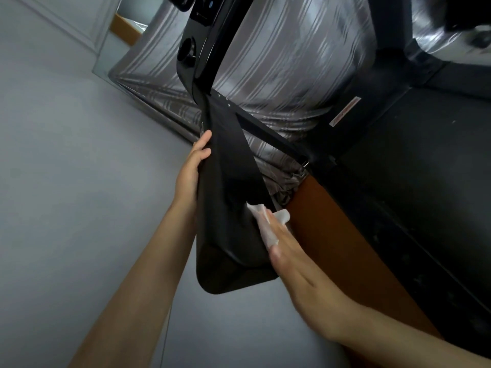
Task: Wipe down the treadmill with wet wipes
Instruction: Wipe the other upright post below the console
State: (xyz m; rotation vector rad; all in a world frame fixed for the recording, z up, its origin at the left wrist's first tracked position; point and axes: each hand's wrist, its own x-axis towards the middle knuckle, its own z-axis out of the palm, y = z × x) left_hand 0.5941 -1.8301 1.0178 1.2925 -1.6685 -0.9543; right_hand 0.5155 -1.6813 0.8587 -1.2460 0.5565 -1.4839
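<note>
The black treadmill handrail (228, 197) runs from the glossy console (196, 57) down toward me, ending in a rounded tip. My left hand (191, 166) grips the rail's left edge, thumb on top. My right hand (289, 251) presses a white wet wipe (265, 221) against the rail's right side, fingers extended over the wipe. The treadmill belt (425, 181) lies dark at the right.
A grey wall (79, 181) fills the left side. Silvery striped curtains (287, 65) hang behind the treadmill. Brown wooden floor (332, 235) shows between the rail and the deck. A black upright post (388, 49) rises at the top right.
</note>
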